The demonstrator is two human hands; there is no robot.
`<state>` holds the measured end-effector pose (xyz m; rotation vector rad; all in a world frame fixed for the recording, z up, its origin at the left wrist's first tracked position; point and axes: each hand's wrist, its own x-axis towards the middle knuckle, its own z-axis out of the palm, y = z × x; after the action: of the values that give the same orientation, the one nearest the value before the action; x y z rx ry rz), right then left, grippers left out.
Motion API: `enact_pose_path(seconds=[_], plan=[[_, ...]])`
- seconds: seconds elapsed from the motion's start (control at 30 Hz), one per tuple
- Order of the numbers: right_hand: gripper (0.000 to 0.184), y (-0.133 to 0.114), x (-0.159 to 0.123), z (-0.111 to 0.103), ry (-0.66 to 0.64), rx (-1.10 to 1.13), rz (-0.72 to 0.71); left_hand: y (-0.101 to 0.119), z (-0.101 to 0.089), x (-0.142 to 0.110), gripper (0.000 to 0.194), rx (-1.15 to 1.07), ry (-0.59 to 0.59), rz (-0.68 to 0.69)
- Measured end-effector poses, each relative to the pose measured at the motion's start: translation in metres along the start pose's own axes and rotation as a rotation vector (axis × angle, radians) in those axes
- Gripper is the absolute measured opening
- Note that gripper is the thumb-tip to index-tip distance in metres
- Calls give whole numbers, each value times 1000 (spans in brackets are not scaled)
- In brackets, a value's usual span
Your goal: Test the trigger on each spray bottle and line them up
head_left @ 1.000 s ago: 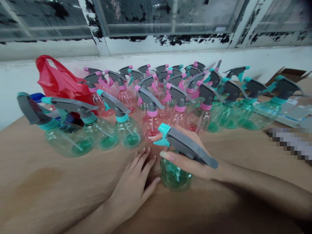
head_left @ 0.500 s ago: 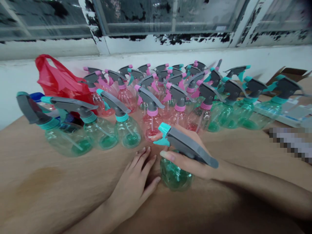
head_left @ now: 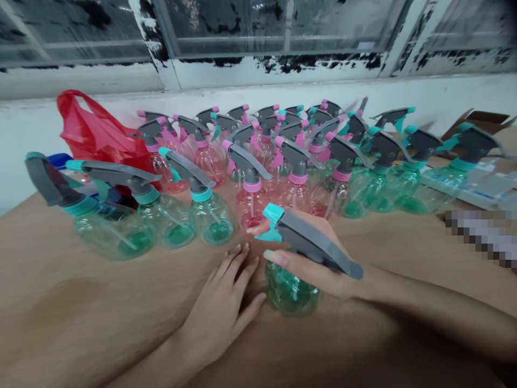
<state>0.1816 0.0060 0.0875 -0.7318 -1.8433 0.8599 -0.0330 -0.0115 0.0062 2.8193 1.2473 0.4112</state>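
My right hand (head_left: pixel 319 261) is wrapped around the neck of a green spray bottle (head_left: pixel 293 293), just under its grey head with the turquoise nozzle and trigger. The bottle stands upright on the wooden table (head_left: pixel 133 318), its nozzle pointing left and away from me. To the left of it my left hand (head_left: pixel 226 293) lies flat on the table, fingers stretched out, holding nothing. Close beyond both hands stands a pink spray bottle (head_left: pixel 252 205) with a pink collar. A green spray bottle (head_left: pixel 214 221) stands beyond the left hand's fingertips.
Several more pink and green spray bottles crowd the table's back half up to the wall. A red plastic bag (head_left: pixel 103 134) sits at back left. An open cardboard box (head_left: pixel 476 126) stands at back right. A blurred-out object (head_left: pixel 480 234) lies on the right.
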Motion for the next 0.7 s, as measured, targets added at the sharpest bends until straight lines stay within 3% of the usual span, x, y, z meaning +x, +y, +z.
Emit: enact_pose_path(seconds=[0.23, 0.33, 0.5, 0.7], plan=[[10, -4, 0, -1, 2, -23, 0, 1, 0, -1, 51, -17, 7, -9], [19, -1, -1, 0, 37, -18, -24, 3, -3, 0, 51, -40, 20, -18], [26, 2, -3, 3, 37, 18, 27, 9, -12, 1, 70, -233, 18, -17], [28, -4, -1, 15, 60, 26, 47, 22, -14, -9, 81, -409, 116, -40]])
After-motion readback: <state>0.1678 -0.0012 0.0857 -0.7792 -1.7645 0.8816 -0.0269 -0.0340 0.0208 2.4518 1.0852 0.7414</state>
